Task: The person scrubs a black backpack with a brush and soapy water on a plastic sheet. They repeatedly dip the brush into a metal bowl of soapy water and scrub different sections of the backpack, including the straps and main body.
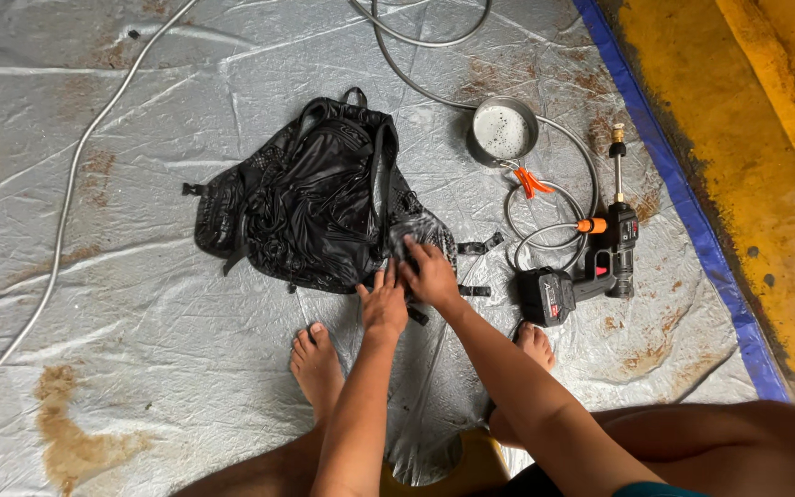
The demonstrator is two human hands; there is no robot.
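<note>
A wet black backpack (315,198) lies flat on a grey plastic sheet (140,276). My left hand (385,302) presses on the bag's near right corner, fingers spread over the soapy fabric. My right hand (430,273) is beside it, gripping a black padded shoulder strap (425,230) at that same corner. The two hands touch each other. My bare feet (316,364) rest on the sheet just below the bag.
A small metal bowl (502,131) of foamy water stands beyond the bag to the right. A cordless spray gun (591,267) with coiled hose (545,212) lies at right. A long hose (66,212) curves along the left. A yellow painted floor (766,184) borders the sheet's blue edge.
</note>
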